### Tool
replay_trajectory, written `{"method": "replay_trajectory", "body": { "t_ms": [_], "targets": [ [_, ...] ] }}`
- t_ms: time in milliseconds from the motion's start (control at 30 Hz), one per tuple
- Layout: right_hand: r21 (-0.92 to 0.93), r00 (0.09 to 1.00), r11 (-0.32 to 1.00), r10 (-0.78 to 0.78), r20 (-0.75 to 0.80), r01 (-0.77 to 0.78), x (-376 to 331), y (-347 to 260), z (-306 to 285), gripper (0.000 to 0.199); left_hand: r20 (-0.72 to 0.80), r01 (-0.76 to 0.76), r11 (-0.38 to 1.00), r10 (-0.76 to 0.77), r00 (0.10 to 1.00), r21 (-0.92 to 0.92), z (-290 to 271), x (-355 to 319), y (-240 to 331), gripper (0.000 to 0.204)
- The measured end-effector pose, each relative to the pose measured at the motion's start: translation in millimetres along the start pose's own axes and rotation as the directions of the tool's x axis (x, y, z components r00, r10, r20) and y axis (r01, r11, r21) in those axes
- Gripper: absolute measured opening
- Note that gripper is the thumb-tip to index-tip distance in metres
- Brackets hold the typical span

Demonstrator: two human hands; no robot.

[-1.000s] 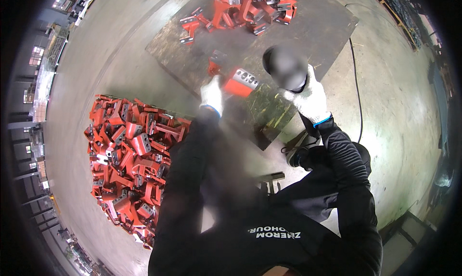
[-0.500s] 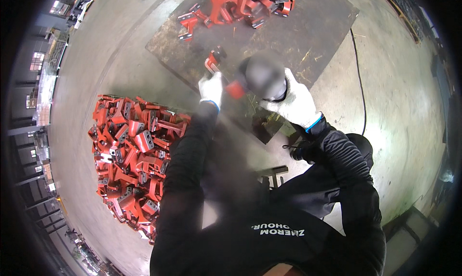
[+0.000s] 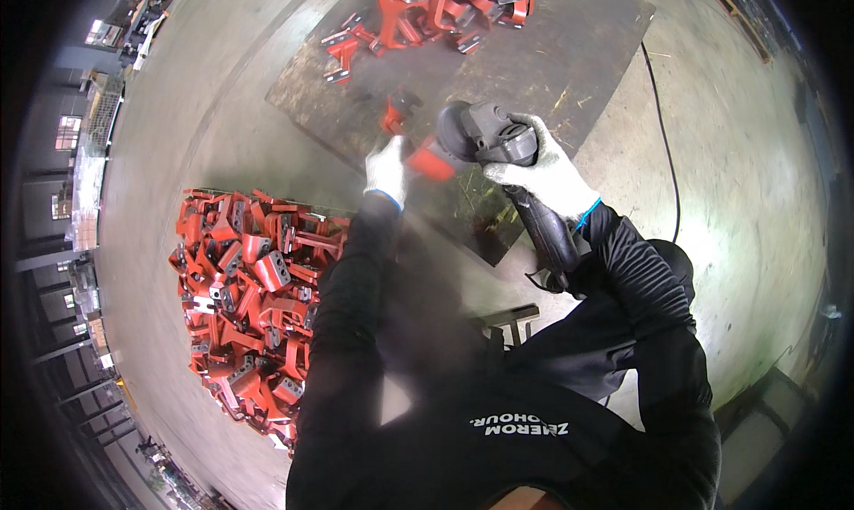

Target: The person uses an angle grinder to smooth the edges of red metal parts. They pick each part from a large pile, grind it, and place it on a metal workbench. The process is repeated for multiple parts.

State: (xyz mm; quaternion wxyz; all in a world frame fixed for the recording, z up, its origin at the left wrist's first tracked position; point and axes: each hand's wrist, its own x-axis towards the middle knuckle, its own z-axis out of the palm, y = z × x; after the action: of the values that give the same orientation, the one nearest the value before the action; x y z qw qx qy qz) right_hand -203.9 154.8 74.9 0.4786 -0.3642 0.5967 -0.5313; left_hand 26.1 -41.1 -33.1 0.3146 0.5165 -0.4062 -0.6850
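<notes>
My right hand [image 3: 547,174], in a white glove, grips a dark angle grinder [image 3: 485,134] by its body, its handle running back along my forearm. The grinder's head sits over a red metal bracket [image 3: 429,161] on the dark steel plate [image 3: 569,56]. My left hand [image 3: 388,169], also gloved, holds that bracket down at its left end. A second small red piece [image 3: 395,115] lies just beyond on the plate. Both sleeves are black.
A large heap of red brackets [image 3: 249,296] lies on the concrete floor at my left. Another group of red brackets [image 3: 436,12] sits at the plate's far end. A black cable [image 3: 663,127] runs across the floor at the right. A small metal stand [image 3: 511,319] is near my knees.
The grinder has swung left and down onto the red bracket. My left hand has stayed on the bracket, and my head has moved closer to the plate.
</notes>
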Motion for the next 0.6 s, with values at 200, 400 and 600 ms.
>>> {"method": "replay_trajectory", "body": {
  "t_ms": [200,400,600],
  "targets": [
    [0.067,0.994,0.992,0.104,0.034,-0.106,0.0,5.8,-8.4,0.09,0.077,0.136,0.985,-0.128,0.989,-0.109,2.1,-3.2,7.0,0.035],
    [0.08,0.978,0.975,0.206,0.024,-0.207,-1.7,15.4,-17.8,0.09,0.096,0.11,0.977,-0.093,0.991,-0.186,-11.9,1.7,10.3,0.038],
    [0.044,0.978,0.984,0.178,-0.106,-0.174,-1.2,8.5,-11.5,0.088,0.047,0.13,0.947,-0.121,0.991,-0.295,0.7,-1.1,17.8,0.04]
  ]
}}
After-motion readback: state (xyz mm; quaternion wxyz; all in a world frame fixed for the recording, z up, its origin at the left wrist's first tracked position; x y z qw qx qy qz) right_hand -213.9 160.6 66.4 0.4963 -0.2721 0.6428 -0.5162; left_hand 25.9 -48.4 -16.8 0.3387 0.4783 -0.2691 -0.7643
